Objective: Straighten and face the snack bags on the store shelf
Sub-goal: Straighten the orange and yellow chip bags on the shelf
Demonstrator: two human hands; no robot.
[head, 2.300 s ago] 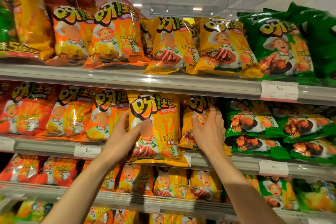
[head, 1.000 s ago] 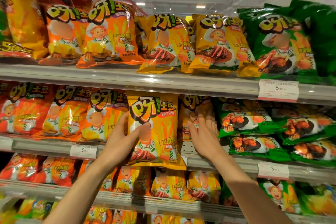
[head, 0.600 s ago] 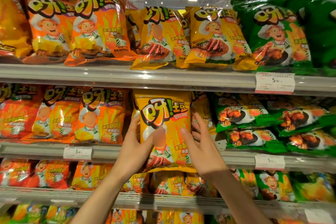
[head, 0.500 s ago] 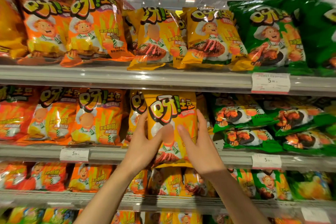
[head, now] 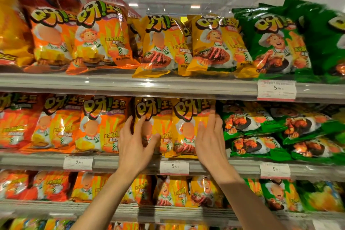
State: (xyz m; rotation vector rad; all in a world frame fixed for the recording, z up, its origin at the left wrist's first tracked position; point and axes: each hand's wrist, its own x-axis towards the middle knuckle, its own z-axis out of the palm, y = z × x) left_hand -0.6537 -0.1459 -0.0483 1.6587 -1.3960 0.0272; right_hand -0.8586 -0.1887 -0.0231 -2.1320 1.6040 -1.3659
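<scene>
Two yellow snack bags stand upright side by side on the middle shelf (head: pixel 46 160), fronts facing out. My left hand (head: pixel 136 144) has its fingers spread and touches the left yellow bag (head: pixel 158 115) at its lower left. My right hand (head: pixel 210 140) lies with straight fingers against the right side of the right yellow bag (head: pixel 188 117). Neither hand grips a bag.
Orange bags (head: pixel 100 123) fill the middle shelf to the left; green bags (head: pixel 261 130) lie flat in stacks to the right. The upper shelf (head: pixel 168 86) holds orange, yellow and green bags. Price tags (head: pixel 174 167) hang on the shelf edges. More bags fill the lower shelf (head: pixel 168 213).
The yellow bag that both hands held has been set to the right, beside a second yellow bag now showing at its left. Both hands have opened against the two bags.
</scene>
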